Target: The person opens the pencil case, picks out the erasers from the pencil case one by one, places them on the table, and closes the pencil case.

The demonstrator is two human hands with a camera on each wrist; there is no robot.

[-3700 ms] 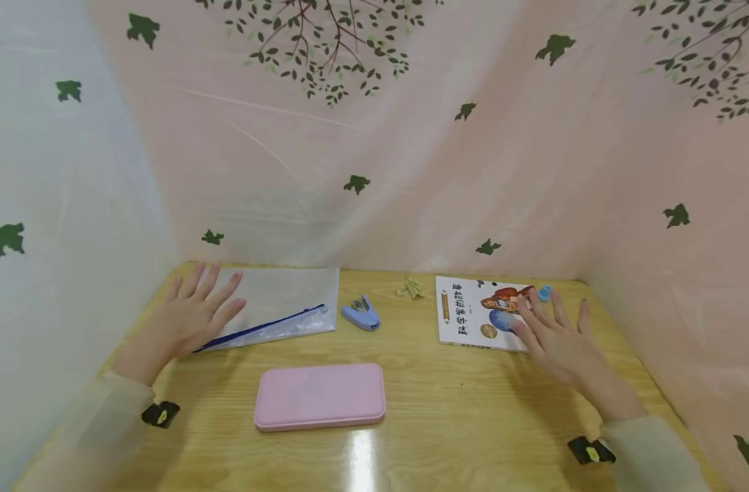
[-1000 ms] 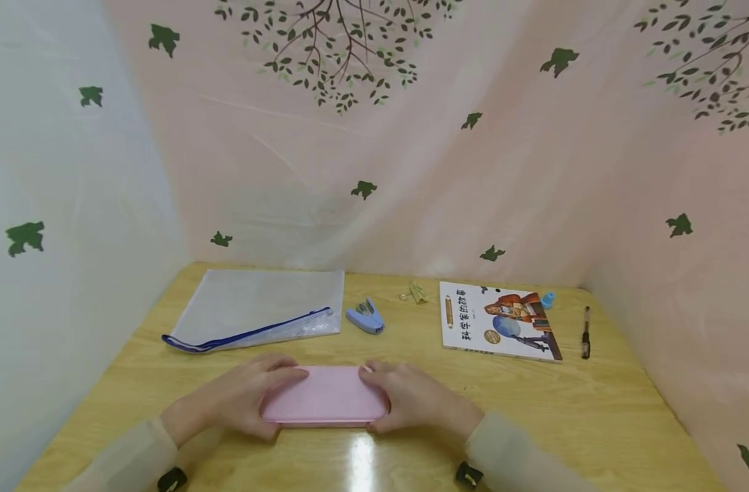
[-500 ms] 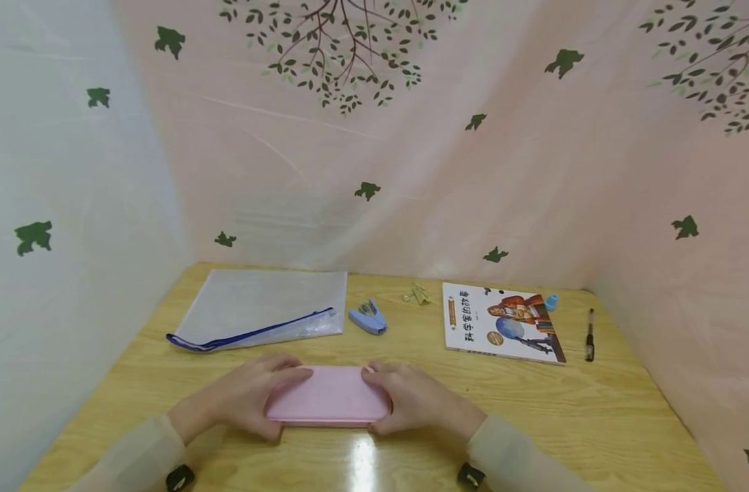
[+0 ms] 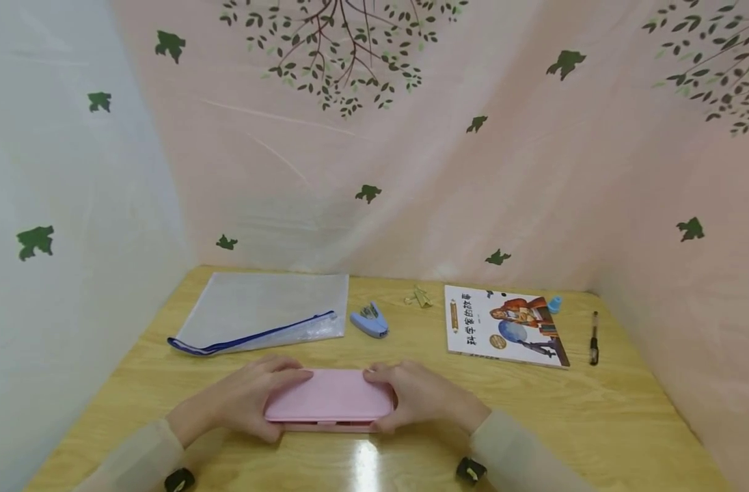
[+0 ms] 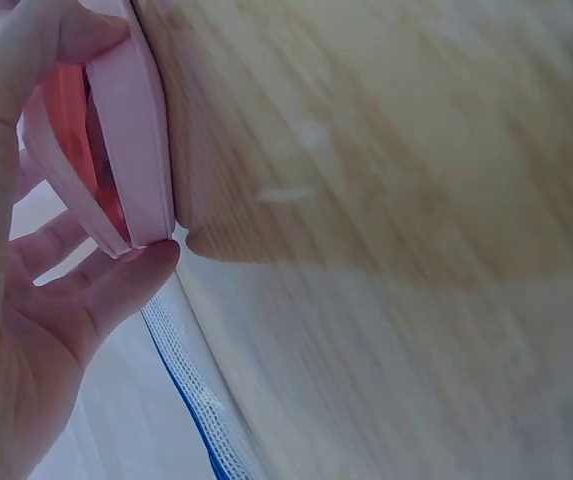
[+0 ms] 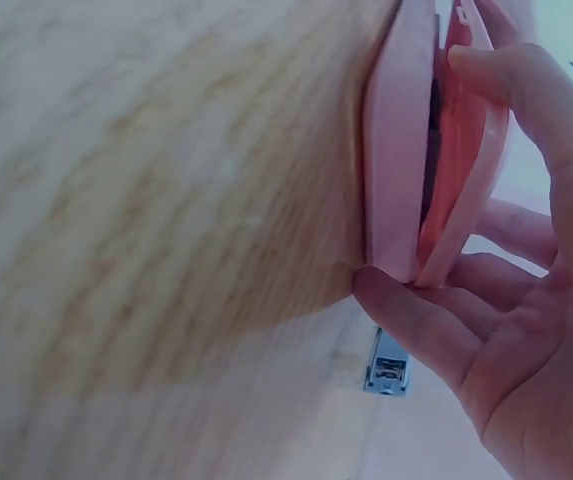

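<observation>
A pink pencil case [image 4: 328, 402] lies on the wooden table [image 4: 534, 417] close to the front edge. My left hand [image 4: 251, 400] grips its left end and my right hand [image 4: 411, 396] grips its right end. Each thumb sits at the near edge and the fingers curl over the far side. The lid stands a crack above the base. In the left wrist view the pencil case [image 5: 136, 140] is parted and shows an orange-red inside. The right wrist view shows the same gap in the pencil case [image 6: 401, 150], with my thumb on the lid.
A clear mesh pouch [image 4: 264, 307] with a blue zip lies at the back left. Beside it sit a blue stapler [image 4: 370, 321] and a gold binder clip [image 4: 417, 297]. At the back right lie a book [image 4: 504, 326], a small blue cap [image 4: 554, 304] and a pen [image 4: 593, 338]. Curtain walls close three sides.
My hands left the pouch and the book and took hold of both ends of the pink case. In the last half second its lid has lifted slightly from the base.
</observation>
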